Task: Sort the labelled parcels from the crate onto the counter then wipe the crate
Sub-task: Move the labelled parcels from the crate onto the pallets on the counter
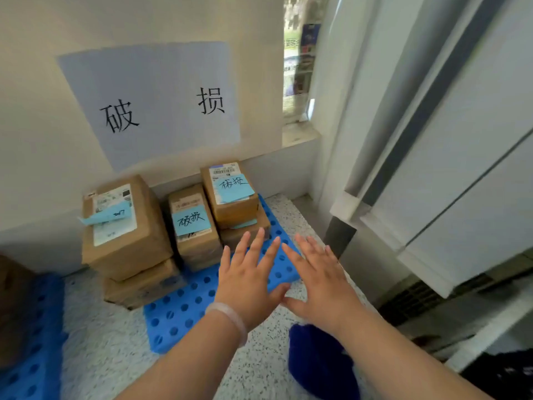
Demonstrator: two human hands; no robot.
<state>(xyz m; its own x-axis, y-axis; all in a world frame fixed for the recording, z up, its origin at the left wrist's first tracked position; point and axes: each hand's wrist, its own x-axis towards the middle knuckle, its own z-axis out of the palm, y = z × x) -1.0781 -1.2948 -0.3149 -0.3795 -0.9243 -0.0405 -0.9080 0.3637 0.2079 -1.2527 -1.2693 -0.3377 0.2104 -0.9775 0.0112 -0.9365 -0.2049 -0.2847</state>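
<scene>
I see the parcels (196, 223), the top ones bearing blue notes (191, 220), stacked on a blue pallet (184, 313) on the floor against the wall, under a paper sign (155, 102). My left hand (248, 278) and right hand (317, 278) hover flat before them, fingers spread, thumbs nearly touching, holding nothing.

Five brown cardboard parcels (193, 226) stand on the rear half of a blue perforated plastic pallet (184, 310): two stacked at its left edge, one at centre, two stacked at right. Blue handwritten notes (190, 220) lie on the three uppermost.
</scene>
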